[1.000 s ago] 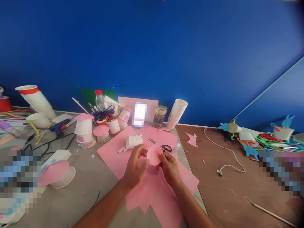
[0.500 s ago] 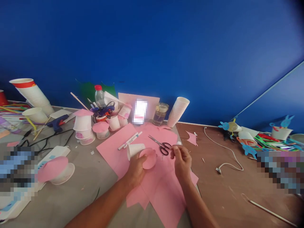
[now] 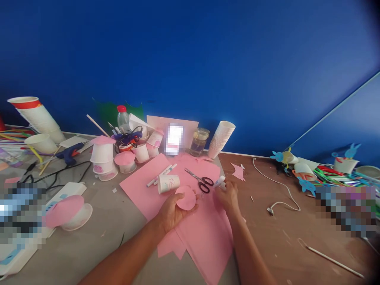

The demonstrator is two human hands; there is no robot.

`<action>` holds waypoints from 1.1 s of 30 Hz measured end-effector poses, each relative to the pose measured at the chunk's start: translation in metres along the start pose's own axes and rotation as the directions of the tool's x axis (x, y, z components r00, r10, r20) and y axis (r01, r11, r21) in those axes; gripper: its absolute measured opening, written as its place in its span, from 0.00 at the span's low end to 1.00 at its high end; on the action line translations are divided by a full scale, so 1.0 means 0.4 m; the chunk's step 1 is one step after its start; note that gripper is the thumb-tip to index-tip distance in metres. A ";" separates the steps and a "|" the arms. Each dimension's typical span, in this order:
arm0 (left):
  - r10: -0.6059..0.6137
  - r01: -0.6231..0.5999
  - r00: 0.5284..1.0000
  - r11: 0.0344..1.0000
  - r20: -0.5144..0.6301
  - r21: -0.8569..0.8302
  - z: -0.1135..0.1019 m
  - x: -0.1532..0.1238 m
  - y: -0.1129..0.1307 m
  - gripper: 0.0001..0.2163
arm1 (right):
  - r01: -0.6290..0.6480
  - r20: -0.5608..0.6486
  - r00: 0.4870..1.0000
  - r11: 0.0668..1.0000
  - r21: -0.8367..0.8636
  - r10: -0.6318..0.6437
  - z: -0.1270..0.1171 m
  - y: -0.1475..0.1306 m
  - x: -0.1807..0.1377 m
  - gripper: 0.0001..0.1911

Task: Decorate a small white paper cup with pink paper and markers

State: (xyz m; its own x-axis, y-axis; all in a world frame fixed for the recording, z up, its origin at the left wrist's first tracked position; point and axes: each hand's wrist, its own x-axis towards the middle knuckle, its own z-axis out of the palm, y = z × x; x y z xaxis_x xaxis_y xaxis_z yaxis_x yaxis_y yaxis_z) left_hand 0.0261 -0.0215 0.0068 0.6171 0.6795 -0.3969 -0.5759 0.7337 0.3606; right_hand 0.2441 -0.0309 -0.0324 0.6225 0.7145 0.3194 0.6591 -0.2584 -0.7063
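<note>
My left hand (image 3: pixel 172 211) holds a pink paper disc (image 3: pixel 186 198) by its left edge, thumb on top and fingers beneath. My right hand (image 3: pixel 228 194) has its fingers curled round a small white object (image 3: pixel 219 181), partly covered and too small to name surely. Between the hands and farther back, scissors (image 3: pixel 204 183) with dark handles lie on the pink paper sheets (image 3: pixel 204 241). A white paper cup (image 3: pixel 168 184) with a reddish drawing lies on its side just behind the disc. White markers (image 3: pixel 162 174) rest behind that cup.
Cups with pink paper tops (image 3: pixel 103 154) stand at left, near a blue glue gun (image 3: pixel 71 153) and a white power strip (image 3: pixel 32 245). A glass jar (image 3: pixel 199 141) and a leaning cup stack (image 3: pixel 222 138) stand by the blue wall. A white cable (image 3: pixel 280 184) lies at right.
The pink disc has turned to face up more in my left hand. My right hand has dropped onto the small white object. The cup has rolled, showing its drawing.
</note>
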 end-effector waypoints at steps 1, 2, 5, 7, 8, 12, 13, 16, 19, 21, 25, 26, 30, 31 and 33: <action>-0.001 0.001 1.000 1.000 0.004 -0.015 -0.001 0.001 0.001 0.15 | 0.011 -0.007 1.000 1.000 -0.017 -0.011 0.006 -0.005 -0.003 0.12; 0.002 -0.002 1.000 1.000 0.007 -0.028 -0.002 0.001 0.002 0.15 | 0.024 -0.011 1.000 0.999 -0.031 -0.025 0.009 -0.010 -0.006 0.11; 0.007 -0.007 1.000 0.998 0.009 -0.058 -0.001 0.001 0.005 0.14 | 0.078 -0.012 0.997 0.996 -0.032 -0.079 0.005 -0.031 -0.013 0.11; 0.009 -0.008 1.000 0.997 0.011 -0.071 0.001 0.000 0.006 0.13 | 0.142 -0.019 0.990 0.989 0.027 -0.142 -0.008 -0.049 -0.021 0.13; 0.010 -0.009 1.000 0.997 0.013 -0.075 0.002 0.000 0.007 0.14 | 0.200 -0.045 0.979 0.975 0.101 -0.197 -0.015 -0.059 -0.027 0.15; 0.021 -0.021 1.000 0.997 0.001 -0.080 0.003 0.003 0.007 0.17 | 0.388 0.006 0.916 0.891 0.235 -0.401 -0.029 -0.104 -0.065 0.11; 0.026 -0.026 1.000 0.996 0.000 -0.083 0.002 0.004 0.007 0.17 | 0.411 0.037 0.900 0.875 0.254 -0.434 -0.029 -0.113 -0.075 0.12; 0.043 -0.042 0.999 0.995 0.009 -0.094 -0.005 0.010 0.007 0.15 | 0.425 0.123 0.867 0.844 0.327 -0.484 -0.025 -0.127 -0.099 0.16; 0.061 -0.061 0.998 0.995 -0.001 -0.080 -0.016 0.019 0.004 0.12 | 0.358 0.110 0.898 0.853 0.379 -0.426 -0.027 -0.125 -0.107 0.16; 0.096 -0.098 0.994 0.994 -0.044 -0.054 -0.023 0.026 0.000 0.12 | 0.307 0.093 0.923 0.859 0.410 -0.374 -0.033 -0.122 -0.108 0.13; 0.190 -0.187 0.976 0.981 -0.101 0.044 -0.030 0.035 -0.011 0.13 | 0.309 0.107 0.911 0.833 0.459 -0.397 -0.042 -0.134 -0.114 0.08; 0.202 -0.197 0.974 0.978 -0.098 0.062 -0.031 0.036 -0.013 0.13 | 0.333 0.113 0.897 0.822 0.463 -0.427 -0.042 -0.141 -0.117 0.07; 0.256 -0.249 0.965 0.964 -0.065 0.092 -0.036 0.039 -0.019 0.13 | 0.437 0.143 0.830 0.789 0.433 -0.539 -0.032 -0.164 -0.130 0.07; 0.271 -0.266 0.961 0.959 -0.049 0.097 -0.037 0.040 -0.020 0.12 | 0.453 0.147 0.821 0.787 0.418 -0.551 -0.029 -0.166 -0.132 0.07; 0.293 -0.292 0.956 0.951 0.000 0.104 -0.036 0.041 -0.022 0.12 | 0.477 0.148 0.812 0.788 0.388 -0.564 -0.021 -0.167 -0.135 0.07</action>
State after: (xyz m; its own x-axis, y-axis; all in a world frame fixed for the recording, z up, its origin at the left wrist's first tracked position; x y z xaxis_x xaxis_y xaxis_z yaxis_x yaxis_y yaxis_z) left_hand 0.0335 -0.0170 -0.0149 0.4211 0.8648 -0.2734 -0.6721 0.5000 0.5462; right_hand 0.1701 -0.0575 0.0026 0.0713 0.8221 0.5648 0.6529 0.3897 -0.6495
